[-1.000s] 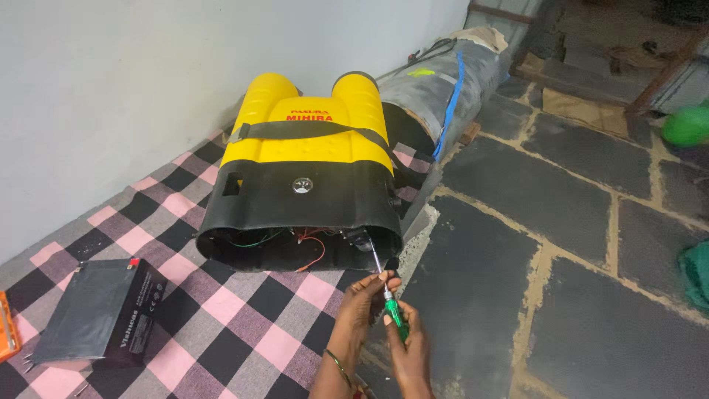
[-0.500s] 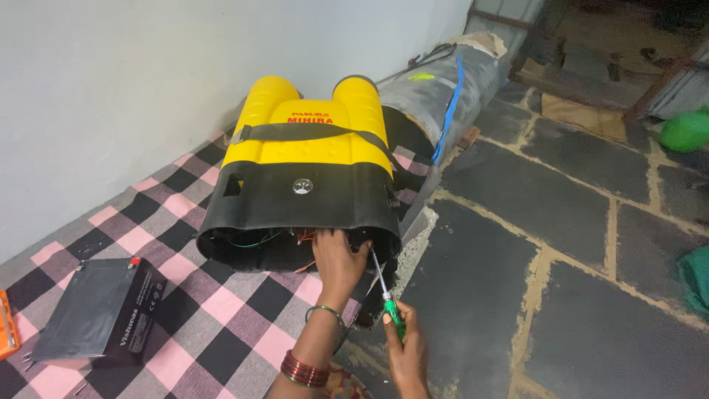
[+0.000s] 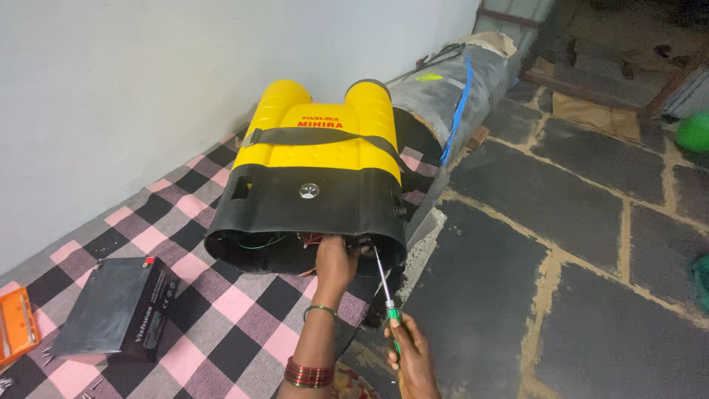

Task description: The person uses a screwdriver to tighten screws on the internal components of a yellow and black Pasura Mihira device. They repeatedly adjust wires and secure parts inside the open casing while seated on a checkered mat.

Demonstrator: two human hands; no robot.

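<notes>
A yellow sprayer tank with a black base lies on its side on a pink and black checked cloth. My left hand reaches into the open black base, where red and green wires show; its fingers are hidden inside. My right hand holds a green-handled screwdriver, its shaft pointing up toward the rim of the base.
A black rectangular battery lies on the cloth at the left, with an orange box at the frame's edge. A rolled black sheet lies behind the tank along the white wall. Dark stone floor spreads to the right.
My left hand has left the screwdriver, moved up and gone inside the tank's open base. My right hand still holds the screwdriver, tip closer to the rim.
</notes>
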